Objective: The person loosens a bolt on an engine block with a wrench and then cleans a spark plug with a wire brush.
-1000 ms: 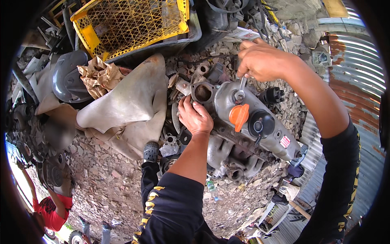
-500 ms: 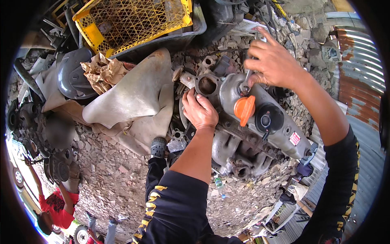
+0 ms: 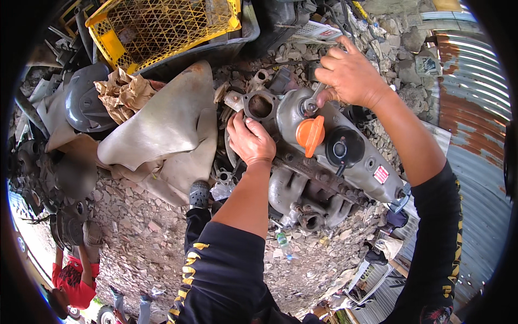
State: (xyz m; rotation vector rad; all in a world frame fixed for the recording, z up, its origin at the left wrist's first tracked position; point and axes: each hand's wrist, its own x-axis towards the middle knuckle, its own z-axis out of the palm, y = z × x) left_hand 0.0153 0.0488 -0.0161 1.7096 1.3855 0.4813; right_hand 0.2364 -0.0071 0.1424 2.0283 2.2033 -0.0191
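A grey engine valve cover [image 3: 293, 120] lies at a slant across the middle, with an orange oil filler cap [image 3: 311, 135] and a round black cap [image 3: 345, 147] on it. My right hand [image 3: 348, 75] is closed round a metal wrench [image 3: 317, 96], whose lower end sits at a nut near the cover's upper left end. My left hand [image 3: 252, 139] curls its fingers against the metal housing [image 3: 272, 109] with the wide round opening, bracing the engine. Its fingertips are partly hidden. Below the cover sits the curved exhaust manifold [image 3: 286, 186].
A yellow crate [image 3: 114, 51] stands in a dark bin at upper left. Below it lie crumpled brown paper [image 3: 127, 100] and a grey sheet [image 3: 156, 127]. Corrugated metal [image 3: 469, 135] lines the right side. A person in a red shirt [image 3: 81, 281] is at lower left, over rubble ground.
The wrench has swung about the nut, its handle now leaning further right, and my right hand has moved with it. My left hand keeps its place on the housing. The whole view has shifted slightly.
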